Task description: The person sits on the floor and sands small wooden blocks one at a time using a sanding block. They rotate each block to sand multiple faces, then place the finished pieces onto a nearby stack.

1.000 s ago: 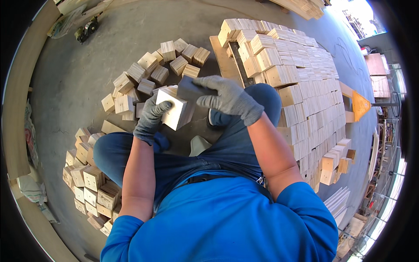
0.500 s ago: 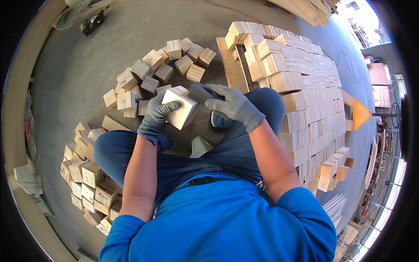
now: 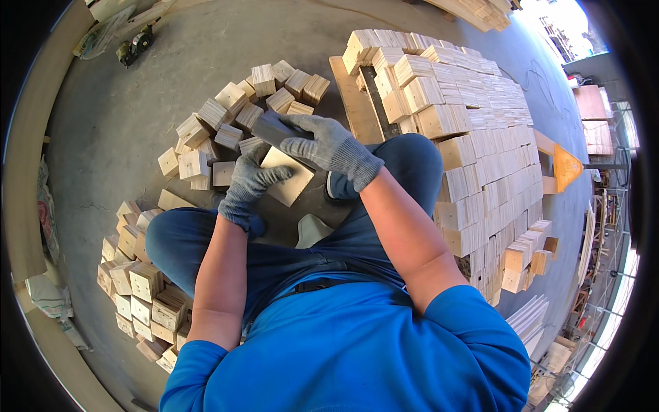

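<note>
Between my knees, my gloved left hand (image 3: pixel 252 180) grips a pale wooden block (image 3: pixel 288 180) from its left side, thumb lying on its face. My gloved right hand (image 3: pixel 331 150) is closed on a dark grey sanding block (image 3: pixel 272 129), which sits at the wooden block's upper edge and hides part of it. Whether the two touch all along that edge I cannot tell. Just beyond my hands lies a loose heap of similar wooden blocks (image 3: pixel 231 97) on the floor.
To the right stands a large stack of wooden blocks (image 3: pixel 480 147) on a pallet (image 3: pixel 353 96), with a yellow pallet-jack part (image 3: pixel 568 169) behind it. Another block pile (image 3: pixel 147 281) lies beside my left knee. A power tool (image 3: pixel 137 45) rests on the floor at the far left.
My right hand has swung left with the sanding block, from beside the wooden block's right corner to over its upper edge. The wooden block has tilted slightly in my left hand.
</note>
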Action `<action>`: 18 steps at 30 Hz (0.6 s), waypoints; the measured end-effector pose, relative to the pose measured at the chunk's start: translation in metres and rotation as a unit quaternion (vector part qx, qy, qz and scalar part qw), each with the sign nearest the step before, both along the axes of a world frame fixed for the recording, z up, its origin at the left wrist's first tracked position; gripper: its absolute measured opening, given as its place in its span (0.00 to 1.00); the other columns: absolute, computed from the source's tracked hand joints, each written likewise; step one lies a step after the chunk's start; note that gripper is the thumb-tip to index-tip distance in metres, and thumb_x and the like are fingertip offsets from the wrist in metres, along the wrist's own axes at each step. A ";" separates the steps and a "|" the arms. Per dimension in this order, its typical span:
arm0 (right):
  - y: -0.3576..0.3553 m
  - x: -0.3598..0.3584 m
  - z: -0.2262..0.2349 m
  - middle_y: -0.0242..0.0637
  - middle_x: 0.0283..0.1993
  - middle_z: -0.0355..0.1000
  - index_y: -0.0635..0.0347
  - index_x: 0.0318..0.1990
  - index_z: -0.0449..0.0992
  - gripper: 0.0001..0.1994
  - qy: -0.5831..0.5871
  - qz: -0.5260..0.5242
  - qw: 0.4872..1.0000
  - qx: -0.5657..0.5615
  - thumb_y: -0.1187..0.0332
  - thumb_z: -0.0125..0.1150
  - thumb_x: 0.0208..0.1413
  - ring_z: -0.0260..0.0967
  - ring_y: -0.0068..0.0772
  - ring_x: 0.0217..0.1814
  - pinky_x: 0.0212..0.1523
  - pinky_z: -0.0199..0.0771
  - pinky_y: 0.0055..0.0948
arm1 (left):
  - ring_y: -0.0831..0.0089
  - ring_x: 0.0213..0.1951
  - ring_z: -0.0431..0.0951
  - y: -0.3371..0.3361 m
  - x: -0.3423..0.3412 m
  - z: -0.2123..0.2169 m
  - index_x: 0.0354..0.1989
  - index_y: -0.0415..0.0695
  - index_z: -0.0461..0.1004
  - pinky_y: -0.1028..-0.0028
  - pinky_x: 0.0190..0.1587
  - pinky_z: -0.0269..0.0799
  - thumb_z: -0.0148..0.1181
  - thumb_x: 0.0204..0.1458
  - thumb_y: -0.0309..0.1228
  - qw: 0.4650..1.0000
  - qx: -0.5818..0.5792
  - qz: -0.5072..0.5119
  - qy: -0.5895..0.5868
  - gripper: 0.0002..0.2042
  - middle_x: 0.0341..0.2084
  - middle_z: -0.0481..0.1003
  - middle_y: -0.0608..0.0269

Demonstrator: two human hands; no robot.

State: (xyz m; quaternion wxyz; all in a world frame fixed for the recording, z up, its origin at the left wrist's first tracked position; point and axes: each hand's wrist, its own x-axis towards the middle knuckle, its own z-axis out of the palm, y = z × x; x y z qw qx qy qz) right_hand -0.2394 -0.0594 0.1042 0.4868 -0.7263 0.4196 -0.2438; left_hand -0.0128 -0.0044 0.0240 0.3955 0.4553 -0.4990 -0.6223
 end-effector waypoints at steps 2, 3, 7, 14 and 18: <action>-0.005 -0.015 -0.029 0.54 0.59 0.78 0.62 0.66 0.74 0.31 0.076 -0.023 0.997 -0.006 0.53 0.70 0.60 0.77 0.50 0.62 0.63 0.75 0.38 | 0.73 0.48 0.82 0.004 -0.001 -0.002 0.59 0.40 0.78 0.69 0.54 0.78 0.83 0.44 0.39 1.000 -0.002 0.003 0.021 0.33 0.47 0.84 0.64; -0.007 -0.023 -0.038 0.54 0.60 0.78 0.62 0.66 0.74 0.31 0.115 -0.035 0.993 -0.011 0.53 0.70 0.60 0.77 0.51 0.62 0.64 0.74 0.38 | 0.73 0.48 0.82 0.005 -0.002 -0.001 0.59 0.40 0.78 0.69 0.54 0.78 0.83 0.44 0.39 0.999 -0.004 0.004 0.032 0.33 0.47 0.84 0.64; 0.005 -0.052 -0.057 0.52 0.61 0.78 0.61 0.66 0.74 0.32 0.173 -0.104 0.977 0.066 0.50 0.70 0.60 0.75 0.51 0.64 0.65 0.74 0.38 | 0.74 0.49 0.81 0.006 0.000 0.021 0.62 0.39 0.77 0.69 0.54 0.78 0.82 0.46 0.36 0.998 -0.001 0.018 0.066 0.33 0.48 0.83 0.62; 0.009 -0.014 0.012 0.53 0.59 0.79 0.60 0.66 0.74 0.32 0.054 -0.035 0.998 -0.026 0.49 0.69 0.60 0.77 0.52 0.61 0.62 0.76 0.41 | 0.74 0.47 0.81 0.006 0.003 -0.001 0.60 0.39 0.77 0.69 0.53 0.79 0.83 0.44 0.34 1.000 -0.008 0.016 -0.013 0.33 0.48 0.83 0.62; 0.011 0.000 -0.003 0.54 0.55 0.79 0.61 0.65 0.74 0.32 0.031 -0.027 0.999 -0.034 0.48 0.69 0.60 0.78 0.55 0.59 0.60 0.77 0.43 | 0.73 0.48 0.81 0.005 0.001 0.000 0.63 0.38 0.75 0.69 0.54 0.78 0.84 0.43 0.34 1.000 0.017 -0.009 0.015 0.37 0.50 0.83 0.61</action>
